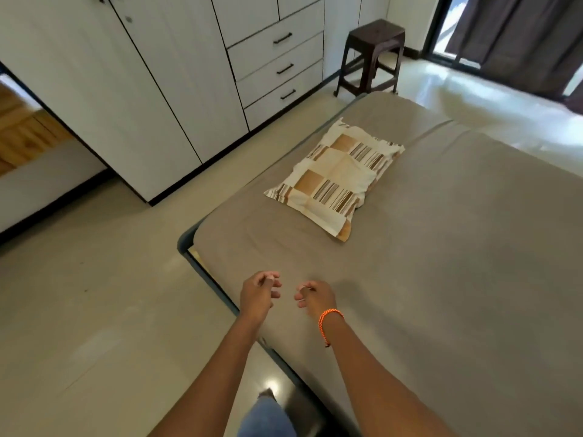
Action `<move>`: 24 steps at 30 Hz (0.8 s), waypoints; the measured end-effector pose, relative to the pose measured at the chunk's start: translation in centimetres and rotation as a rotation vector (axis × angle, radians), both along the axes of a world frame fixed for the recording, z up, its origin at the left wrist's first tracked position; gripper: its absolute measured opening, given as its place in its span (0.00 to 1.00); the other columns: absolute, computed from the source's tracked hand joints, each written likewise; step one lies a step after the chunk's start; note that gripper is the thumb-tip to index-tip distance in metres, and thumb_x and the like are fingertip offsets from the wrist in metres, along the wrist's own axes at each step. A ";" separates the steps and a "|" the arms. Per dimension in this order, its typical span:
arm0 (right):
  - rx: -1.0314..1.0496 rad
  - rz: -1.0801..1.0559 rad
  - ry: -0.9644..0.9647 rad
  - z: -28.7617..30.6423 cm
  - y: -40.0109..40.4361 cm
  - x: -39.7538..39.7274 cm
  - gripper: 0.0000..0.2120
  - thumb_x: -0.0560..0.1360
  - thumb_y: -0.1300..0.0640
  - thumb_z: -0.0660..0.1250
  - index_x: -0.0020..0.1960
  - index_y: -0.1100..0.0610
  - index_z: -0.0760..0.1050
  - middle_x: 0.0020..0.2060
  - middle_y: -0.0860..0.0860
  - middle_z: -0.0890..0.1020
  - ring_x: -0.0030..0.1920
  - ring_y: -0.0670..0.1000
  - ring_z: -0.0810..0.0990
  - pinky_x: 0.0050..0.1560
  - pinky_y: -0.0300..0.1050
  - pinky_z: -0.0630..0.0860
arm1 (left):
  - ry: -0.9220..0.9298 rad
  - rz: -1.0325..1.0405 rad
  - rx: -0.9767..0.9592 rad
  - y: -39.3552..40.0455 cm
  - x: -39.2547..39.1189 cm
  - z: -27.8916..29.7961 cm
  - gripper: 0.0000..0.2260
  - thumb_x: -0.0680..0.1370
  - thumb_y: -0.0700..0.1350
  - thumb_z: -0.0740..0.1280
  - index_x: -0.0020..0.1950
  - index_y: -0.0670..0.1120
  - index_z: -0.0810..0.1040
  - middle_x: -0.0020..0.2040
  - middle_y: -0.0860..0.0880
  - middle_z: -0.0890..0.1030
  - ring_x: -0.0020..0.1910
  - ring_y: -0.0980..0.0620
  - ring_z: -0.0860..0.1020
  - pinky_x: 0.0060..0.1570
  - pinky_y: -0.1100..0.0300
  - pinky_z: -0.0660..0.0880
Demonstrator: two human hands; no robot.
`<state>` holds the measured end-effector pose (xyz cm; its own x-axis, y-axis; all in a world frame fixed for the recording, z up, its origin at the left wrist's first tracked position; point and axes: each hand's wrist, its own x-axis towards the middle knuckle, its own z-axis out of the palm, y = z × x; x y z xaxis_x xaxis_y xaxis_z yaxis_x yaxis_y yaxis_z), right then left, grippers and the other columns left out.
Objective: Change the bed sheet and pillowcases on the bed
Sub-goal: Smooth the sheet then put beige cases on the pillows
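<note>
Hands hover low in the frame over the near corner of the bed (441, 247) — the left hand (257, 294) and right hand (315, 296) close together, fingers loosely curled and holding nothing. The patterned pillow (336, 179) lies up-frame from them, well apart, resting on the taupe bed sheet (457, 310) near the bed's left edge. Its long axis runs diagonally, from lower left toward upper right of the frame. The right hand looks slightly nearer to it, though both would have to reach forward. Judging by the sheet and pillowcase in place, stripping has not begun — the pillow seems the likely first target.
</note>
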<state>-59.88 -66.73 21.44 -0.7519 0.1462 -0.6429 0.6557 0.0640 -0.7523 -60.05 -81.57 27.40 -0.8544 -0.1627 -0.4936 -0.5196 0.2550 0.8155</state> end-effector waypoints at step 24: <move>0.376 -0.279 -0.145 -19.2 11.6 -38.6 0.12 0.80 0.52 0.68 0.63 0.46 0.78 0.66 0.54 0.77 0.61 0.54 0.79 0.61 0.47 0.76 | 0.036 -0.444 -0.086 10.8 -51.7 -26.4 0.07 0.83 0.50 0.66 0.58 0.58 0.82 0.70 0.51 0.75 0.61 0.48 0.78 0.57 0.50 0.79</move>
